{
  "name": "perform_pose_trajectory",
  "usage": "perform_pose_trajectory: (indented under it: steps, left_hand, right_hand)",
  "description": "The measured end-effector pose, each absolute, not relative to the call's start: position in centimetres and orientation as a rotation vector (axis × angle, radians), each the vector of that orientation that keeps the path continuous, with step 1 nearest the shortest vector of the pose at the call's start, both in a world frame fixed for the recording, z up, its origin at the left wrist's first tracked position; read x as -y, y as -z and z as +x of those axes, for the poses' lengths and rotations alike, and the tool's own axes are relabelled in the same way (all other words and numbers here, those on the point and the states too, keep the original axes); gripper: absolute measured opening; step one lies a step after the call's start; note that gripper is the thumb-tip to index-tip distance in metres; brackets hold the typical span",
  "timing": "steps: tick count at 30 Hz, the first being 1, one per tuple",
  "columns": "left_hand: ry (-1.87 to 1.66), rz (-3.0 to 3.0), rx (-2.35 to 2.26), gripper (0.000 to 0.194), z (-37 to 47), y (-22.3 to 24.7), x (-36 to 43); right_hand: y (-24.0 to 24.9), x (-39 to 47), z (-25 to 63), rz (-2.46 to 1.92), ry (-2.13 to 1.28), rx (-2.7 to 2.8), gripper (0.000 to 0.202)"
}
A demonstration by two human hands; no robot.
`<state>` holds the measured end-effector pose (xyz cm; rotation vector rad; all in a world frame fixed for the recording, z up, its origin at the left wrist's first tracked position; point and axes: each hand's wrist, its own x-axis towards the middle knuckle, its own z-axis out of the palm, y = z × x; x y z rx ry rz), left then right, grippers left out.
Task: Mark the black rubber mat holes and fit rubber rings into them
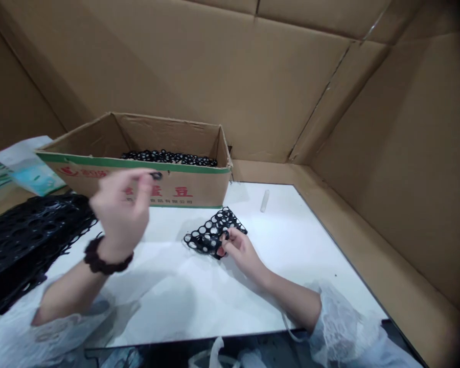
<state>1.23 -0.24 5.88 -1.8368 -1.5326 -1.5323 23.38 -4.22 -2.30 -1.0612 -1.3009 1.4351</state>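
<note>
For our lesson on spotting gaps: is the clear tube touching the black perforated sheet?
Apart. The head view shows bare white tabletop between the clear tube and the black perforated sheet.

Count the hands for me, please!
2. The left hand is up in front of the cardboard box, pinching a small black piece. The right hand holds the holey black sheet on the white tabletop.

The box (199,190) is brown with a green stripe and red print, and the tabletop (291,225) is white. The sheet (214,232) is black, patterned with round holes; the scrunchie (103,259) looks dark brown, perhaps black. The sleeves (335,322) are whitish.
</note>
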Motion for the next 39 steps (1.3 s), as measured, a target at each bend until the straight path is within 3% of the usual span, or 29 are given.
perform_pose_trajectory:
  steps: [3, 7, 11, 15, 19, 28, 36, 39]
  left_hand:
    - [1.358, -1.53, 1.225, 0.022, -1.0, -9.5, -2.7]
    - [1.046, -1.83, 1.38, 0.027, -0.5, -11.1, -4.4]
    - [1.036, -2.154, 1.059, 0.013, 2.8, -7.2, -0.9]
    - [0.799, -2.634, 0.898, 0.019, 5.2, -1.5, 2.4]
    - [0.886, -2.755, 1.015, 0.019, 5.6, 1.1, 2.8]
    - [0.874, -2.836, 1.175, 0.02, 6.4, 1.9, 3.6]
    - [1.232, -2.686, 1.502, 0.019, 6.5, 0.9, 3.2]
    - [1.332, -2.526, 1.349, 0.015, 6.6, 0.2, 3.3]
  right_hand:
    - [2.2, 4.3, 23.2, -1.024, -1.447, 1.291, 0.022]
    - [2.1, 4.3, 23.1, -0.982, -1.462, 1.265, 0.029]
    - [1.9, 4.1, 23.3, -0.993, -1.454, 1.235, 0.032]
    - [1.8, 4.0, 23.3, -0.953, -1.458, 1.205, 0.03]
    - [2.0, 4.0, 23.2, -0.93, -1.482, 1.181, 0.029]
    - [2.9, 3.9, 23.2, -1.154, -1.463, 1.26, 0.028]
    - [3.3, 4.2, 22.7, -1.108, -1.37, 1.312, 0.028]
    - [2.8, 4.4, 22.9, -1.05, -1.249, 1.425, 0.022]
